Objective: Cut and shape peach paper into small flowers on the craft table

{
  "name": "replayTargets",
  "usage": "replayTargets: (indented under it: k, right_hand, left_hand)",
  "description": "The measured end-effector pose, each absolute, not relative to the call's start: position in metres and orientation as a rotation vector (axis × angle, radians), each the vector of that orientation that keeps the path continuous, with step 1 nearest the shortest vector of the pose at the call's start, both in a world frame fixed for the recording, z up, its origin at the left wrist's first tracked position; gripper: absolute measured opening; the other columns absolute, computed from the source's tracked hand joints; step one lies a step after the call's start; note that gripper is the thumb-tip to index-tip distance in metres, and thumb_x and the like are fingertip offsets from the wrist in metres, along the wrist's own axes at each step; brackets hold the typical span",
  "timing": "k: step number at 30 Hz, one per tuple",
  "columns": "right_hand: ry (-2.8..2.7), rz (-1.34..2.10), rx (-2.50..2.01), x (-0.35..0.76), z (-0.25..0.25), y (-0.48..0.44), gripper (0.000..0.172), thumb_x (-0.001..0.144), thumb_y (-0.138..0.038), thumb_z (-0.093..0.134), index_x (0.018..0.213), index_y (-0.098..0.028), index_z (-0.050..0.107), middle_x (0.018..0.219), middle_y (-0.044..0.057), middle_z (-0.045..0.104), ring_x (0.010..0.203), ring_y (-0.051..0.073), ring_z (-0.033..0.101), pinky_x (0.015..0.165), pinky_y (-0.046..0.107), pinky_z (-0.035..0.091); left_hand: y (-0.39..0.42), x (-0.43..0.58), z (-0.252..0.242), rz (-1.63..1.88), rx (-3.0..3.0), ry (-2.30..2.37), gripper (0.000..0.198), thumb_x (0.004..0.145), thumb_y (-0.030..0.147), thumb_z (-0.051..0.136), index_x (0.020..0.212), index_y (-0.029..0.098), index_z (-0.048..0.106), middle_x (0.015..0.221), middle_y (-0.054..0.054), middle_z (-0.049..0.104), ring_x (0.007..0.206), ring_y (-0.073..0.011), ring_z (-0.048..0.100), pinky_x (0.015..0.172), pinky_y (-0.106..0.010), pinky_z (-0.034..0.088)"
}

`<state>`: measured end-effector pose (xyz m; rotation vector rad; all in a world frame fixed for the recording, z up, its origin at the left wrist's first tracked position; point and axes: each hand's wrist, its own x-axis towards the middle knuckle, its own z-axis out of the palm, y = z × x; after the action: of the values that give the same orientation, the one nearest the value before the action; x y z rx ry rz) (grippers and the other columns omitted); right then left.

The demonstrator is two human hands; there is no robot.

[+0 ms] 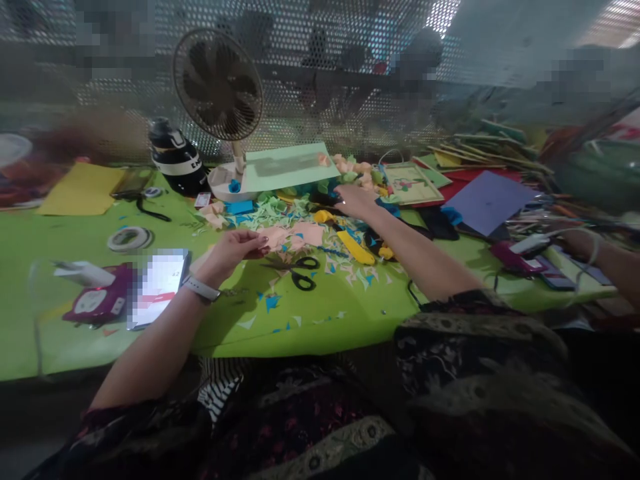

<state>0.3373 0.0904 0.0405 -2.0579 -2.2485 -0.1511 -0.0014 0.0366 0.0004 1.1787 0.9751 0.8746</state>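
My left hand (233, 252), with a watch on its wrist, pinches the left edge of a pale pink paper piece (280, 238) between thumb and fingers. My right hand (356, 201) reaches over the paper pile, beside a dark object and peach paper flowers (357, 170); its fingertips are partly hidden. Black-handled scissors (303, 272) lie spread on the table in front of the pink paper. A yellow cutter-like tool (356, 248) rests among scraps below my right forearm. Crumpled light green paper (280, 210) is heaped behind the pink paper.
A fan (219, 83) and black bottle (177, 160) stand at the back. A green sheet (290, 167) leans by the fan. Tape rolls (130, 239), a phone (159, 287) and a purple case (97, 297) lie left. On the right are purple paper (487, 200) and another person's arm (615, 260).
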Motion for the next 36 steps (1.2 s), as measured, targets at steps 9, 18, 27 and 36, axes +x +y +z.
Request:
replayTargets:
  k: [9, 18, 27, 36]
  right_hand:
    - [-2.335, -0.363, -1.993, 0.323, 0.034, 0.105, 0.029, 0.096, -0.027, 0.050, 0.115, -0.007, 0.060, 0.113, 0.023, 0.064, 0.114, 0.038, 0.055, 0.095, 0.054, 0.041]
    - [-2.166, -0.493, -1.989, 0.320, 0.082, 0.048, 0.031, 0.093, -0.024, 0.052, 0.117, -0.006, 0.060, 0.118, 0.026, 0.062, 0.115, 0.040, 0.055, 0.091, 0.053, 0.044]
    - [-2.608, 0.500, -1.362, 0.240, 0.054, -0.095, 0.033, 0.090, -0.033, 0.063, 0.119, -0.017, 0.065, 0.107, 0.012, 0.071, 0.097, 0.027, 0.065, 0.081, 0.036, 0.049]
    - [-2.605, 0.238, -1.654, 0.241, 0.031, -0.044, 0.035, 0.089, -0.030, 0.063, 0.121, -0.017, 0.064, 0.112, 0.014, 0.070, 0.103, 0.030, 0.063, 0.080, 0.036, 0.047]
  left_hand:
    - [0.034, 0.002, 0.010, 0.886, 1.147, 1.002, 0.024, 0.065, 0.027, 0.087, 0.074, 0.012, 0.070, 0.069, -0.003, 0.071, 0.060, -0.0105, 0.068, 0.068, -0.024, 0.058]
    - [0.037, 0.000, 0.015, 0.945, 1.125, 1.002, 0.029, 0.064, 0.027, 0.090, 0.074, 0.011, 0.068, 0.069, -0.004, 0.071, 0.063, -0.0127, 0.069, 0.071, -0.028, 0.059]
    - [0.043, -0.002, 0.007, 0.972, 1.155, 0.983, 0.025, 0.070, 0.024, 0.086, 0.079, 0.011, 0.068, 0.072, -0.004, 0.072, 0.067, -0.0134, 0.071, 0.077, -0.030, 0.060]
    - [0.044, -0.003, 0.008, 0.944, 1.184, 0.979, 0.025, 0.069, 0.026, 0.087, 0.078, 0.011, 0.070, 0.072, -0.005, 0.072, 0.065, -0.0137, 0.070, 0.075, -0.030, 0.061]
